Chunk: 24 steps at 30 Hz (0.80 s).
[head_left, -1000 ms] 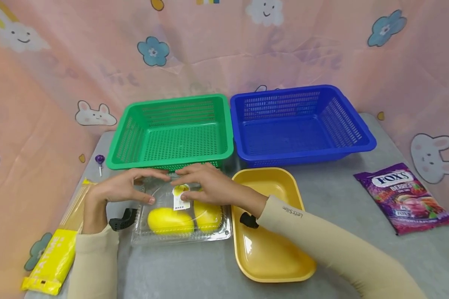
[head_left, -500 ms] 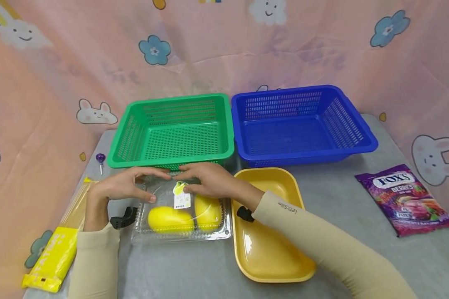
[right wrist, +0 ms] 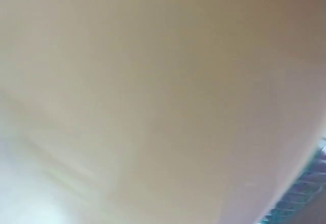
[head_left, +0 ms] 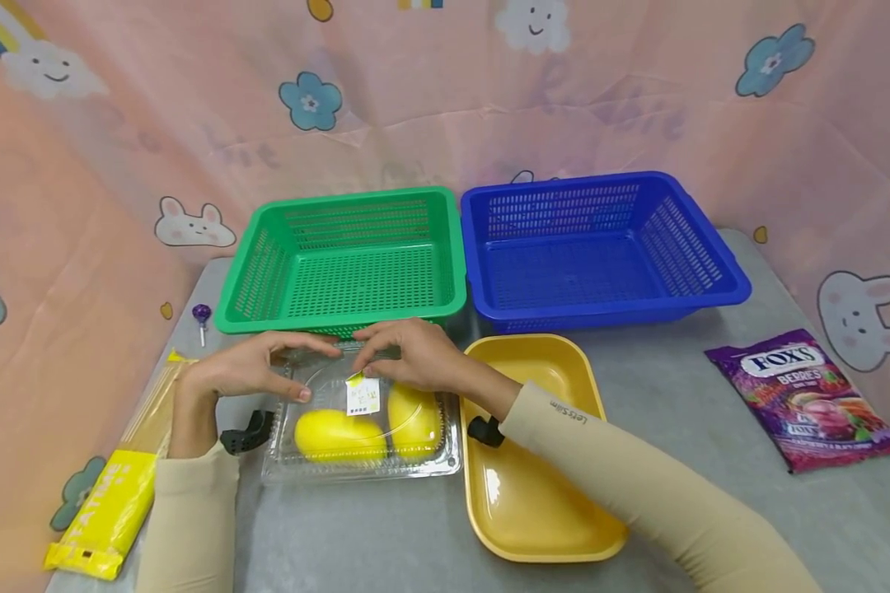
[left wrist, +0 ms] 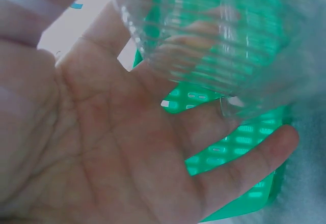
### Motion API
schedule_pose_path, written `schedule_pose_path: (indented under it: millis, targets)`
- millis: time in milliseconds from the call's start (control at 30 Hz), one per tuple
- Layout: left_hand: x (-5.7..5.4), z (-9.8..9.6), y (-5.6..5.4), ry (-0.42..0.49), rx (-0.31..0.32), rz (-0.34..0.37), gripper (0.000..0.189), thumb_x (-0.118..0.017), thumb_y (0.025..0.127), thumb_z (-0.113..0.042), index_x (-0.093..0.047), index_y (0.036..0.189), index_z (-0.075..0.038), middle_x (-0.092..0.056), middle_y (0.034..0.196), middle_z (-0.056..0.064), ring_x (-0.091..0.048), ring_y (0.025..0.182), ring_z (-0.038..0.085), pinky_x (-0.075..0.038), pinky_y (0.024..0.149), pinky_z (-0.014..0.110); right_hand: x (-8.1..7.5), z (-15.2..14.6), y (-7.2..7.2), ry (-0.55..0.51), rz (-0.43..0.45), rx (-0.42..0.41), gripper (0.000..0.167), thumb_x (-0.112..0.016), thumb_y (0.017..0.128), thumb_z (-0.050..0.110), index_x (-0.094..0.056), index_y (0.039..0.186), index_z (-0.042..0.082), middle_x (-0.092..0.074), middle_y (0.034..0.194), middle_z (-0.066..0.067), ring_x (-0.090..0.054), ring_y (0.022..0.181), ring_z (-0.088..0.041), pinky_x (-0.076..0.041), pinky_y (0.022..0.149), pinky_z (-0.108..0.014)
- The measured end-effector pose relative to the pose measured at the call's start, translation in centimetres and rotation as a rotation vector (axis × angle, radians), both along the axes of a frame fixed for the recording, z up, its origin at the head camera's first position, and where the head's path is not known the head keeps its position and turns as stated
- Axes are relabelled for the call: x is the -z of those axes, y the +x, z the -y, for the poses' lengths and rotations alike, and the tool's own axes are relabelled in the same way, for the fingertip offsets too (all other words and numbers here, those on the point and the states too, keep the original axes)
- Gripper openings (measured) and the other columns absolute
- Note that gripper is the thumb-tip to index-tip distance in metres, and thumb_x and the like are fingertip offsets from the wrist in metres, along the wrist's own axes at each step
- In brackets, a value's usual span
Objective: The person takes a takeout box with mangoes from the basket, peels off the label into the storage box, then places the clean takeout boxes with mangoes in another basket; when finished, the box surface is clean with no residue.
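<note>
Some of the label (head_left: 364, 398) hides behind the right fingers (head_left: 377, 343) pinching it.

On the clear box (head_left: 448, 461), a label (head_left: 363, 397) is showing white and yellow; inside it, fruits (head_left: 339, 436) are showing yellow. Behind the box, a basket (head_left: 341, 323) is displaying slotted green; beyond the box, pink cloth (head_left: 437, 82) is bearing blue flowers (head_left: 311, 101).

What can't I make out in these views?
Head: top of the label, covered or folded at the fingertips of the right hand; small print, too small to read.
Head: far left corner of the box, behind the left hand.
Left wrist: edges of the box, blurred.
Right wrist: nearly everything; a pale blur fills most of it.
</note>
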<state>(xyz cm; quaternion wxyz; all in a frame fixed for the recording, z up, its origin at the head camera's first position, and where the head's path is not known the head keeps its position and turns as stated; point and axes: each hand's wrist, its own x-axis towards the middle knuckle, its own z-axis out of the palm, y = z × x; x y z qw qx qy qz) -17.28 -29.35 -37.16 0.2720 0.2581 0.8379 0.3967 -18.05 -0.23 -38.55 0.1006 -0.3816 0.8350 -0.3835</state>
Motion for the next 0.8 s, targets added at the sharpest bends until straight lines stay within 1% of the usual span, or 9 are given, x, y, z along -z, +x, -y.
schedule_pose_path:
  millis: [100, 200, 367, 467, 533, 600, 700, 767, 800]
  targets:
    - [0.0, 0.0, 0.0, -0.004, -0.009, 0.001, 0.056, -0.082, 0.087, -0.019, -0.061, 0.139, -0.021, -0.052, 0.153, 0.008, -0.048, 0.141, 0.038, -0.038, 0.114, 0.064, 0.1, -0.2, 0.0, -0.025, -0.015, -0.016, 0.011, -0.073, 0.095, 0.023, -0.081, 0.103, 0.024, -0.064, 0.143, 0.000, -0.062, 0.130, -0.021, -0.054, 0.088, -0.031]
    - [0.0, -0.1, -0.1, -0.006, -0.018, -0.005, 0.055, -0.083, 0.085, -0.019, -0.062, 0.136, -0.017, -0.055, 0.149, 0.007, -0.050, 0.138, 0.036, -0.037, 0.115, 0.064, 0.1, -0.4, 0.0, -0.064, -0.011, -0.037, 0.011, -0.072, 0.096, 0.022, -0.081, 0.102, 0.022, -0.067, 0.139, 0.000, -0.062, 0.130, -0.020, -0.053, 0.099, -0.038]
    - [-0.1, -0.2, -0.2, -0.016, -0.026, -0.015, 0.054, -0.084, 0.084, -0.018, -0.062, 0.133, -0.012, -0.057, 0.145, 0.006, -0.053, 0.135, 0.035, -0.037, 0.115, 0.064, 0.0, -0.8, -0.2, -0.184, 0.085, -0.088, 0.011, -0.069, 0.097, 0.014, -0.080, 0.100, 0.014, -0.074, 0.126, -0.006, -0.061, 0.132, -0.024, -0.044, 0.116, -0.039]
    - [-0.1, -0.1, -0.1, -0.024, -0.029, -0.018, 0.053, -0.083, 0.085, -0.016, -0.062, 0.133, -0.013, -0.057, 0.145, 0.007, -0.053, 0.134, 0.035, -0.038, 0.114, 0.063, -0.1, -1.1, -0.3, -0.243, 0.131, -0.133, 0.012, -0.069, 0.097, 0.009, -0.080, 0.101, 0.009, -0.075, 0.121, -0.011, -0.057, 0.136, -0.029, -0.040, 0.119, -0.037]
    - [-0.1, -0.1, 0.0, -0.025, -0.027, -0.017, 0.052, -0.083, 0.085, -0.014, -0.062, 0.133, -0.012, -0.057, 0.146, 0.008, -0.053, 0.135, 0.036, -0.039, 0.114, 0.063, -0.1, -1.3, -0.3, -0.277, 0.160, -0.152, 0.012, -0.068, 0.097, 0.007, -0.079, 0.101, 0.007, -0.077, 0.116, -0.011, -0.057, 0.136, -0.031, -0.042, 0.118, -0.037]
    - [-0.1, -0.1, 0.0, -0.022, -0.024, -0.012, 0.052, -0.082, 0.085, -0.013, -0.062, 0.133, -0.010, -0.056, 0.146, 0.009, -0.052, 0.135, 0.038, -0.040, 0.113, 0.063, -0.2, -1.6, -0.3, -0.311, 0.176, -0.168, 0.012, -0.068, 0.097, 0.006, -0.079, 0.102, 0.006, -0.077, 0.113, -0.012, -0.063, 0.128, -0.030, -0.048, 0.112, -0.038]
    - [-0.1, -0.1, 0.1, -0.014, -0.020, -0.002, 0.053, -0.081, 0.086, -0.013, -0.061, 0.135, -0.008, -0.053, 0.149, 0.012, -0.051, 0.137, 0.040, -0.041, 0.112, 0.063, -0.4, -2.1, -0.3, -0.360, 0.199, -0.172, 0.012, -0.068, 0.097, 0.006, -0.078, 0.103, 0.004, -0.077, 0.106, -0.009, -0.068, 0.105, -0.023, -0.055, 0.093, -0.035]
    - [-0.2, 0.0, 0.2, -0.012, -0.019, 0.002, 0.053, -0.081, 0.086, -0.013, -0.060, 0.135, -0.008, -0.053, 0.150, 0.013, -0.050, 0.137, 0.041, -0.042, 0.111, 0.063, -0.6, -2.5, -0.2, -0.388, 0.212, -0.170, 0.012, -0.068, 0.096, 0.004, -0.078, 0.103, 0.002, -0.074, 0.099, -0.008, -0.062, 0.088, -0.018, -0.053, 0.080, -0.032]
    - [-0.2, 0.0, 0.2, -0.013, -0.017, 0.000, 0.053, -0.081, 0.087, -0.013, -0.060, 0.135, -0.008, -0.053, 0.150, 0.013, -0.050, 0.137, 0.041, -0.041, 0.112, 0.063, -0.8, -2.7, -0.1, -0.398, 0.215, -0.165, 0.012, -0.068, 0.096, 0.004, -0.078, 0.103, 0.002, -0.072, 0.095, -0.008, -0.058, 0.083, -0.017, -0.050, 0.076, -0.030]
